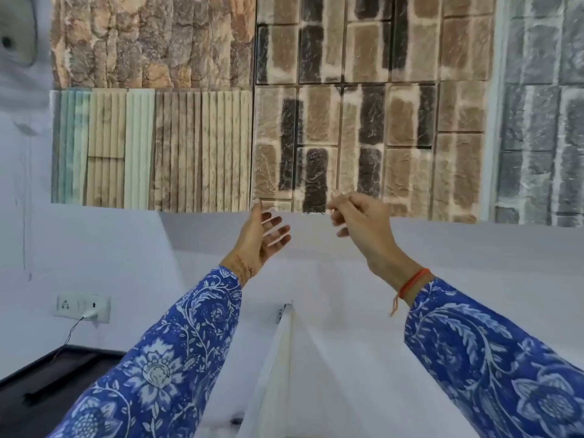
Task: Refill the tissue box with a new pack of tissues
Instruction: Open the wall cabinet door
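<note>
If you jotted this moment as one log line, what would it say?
left hand: raised, open, empty | right hand: raised, fingers curled, apparently empty | tissue box: not visible

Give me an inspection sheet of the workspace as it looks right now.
Surface: dark tabletop at lower left, mostly out of view.
Job's things: nothing seen; no tissue box or pack in view.
Clutter: nothing seen.
Hands: left hand raised, open, fingers spread; right hand raised, fingers loosely curled, holding nothing visible; orange thread on right wrist.
Cables: thin wire plugged into the wall socket.
Surroundings: stone and brick sample panels on a white wall; white door edge below.
</note>
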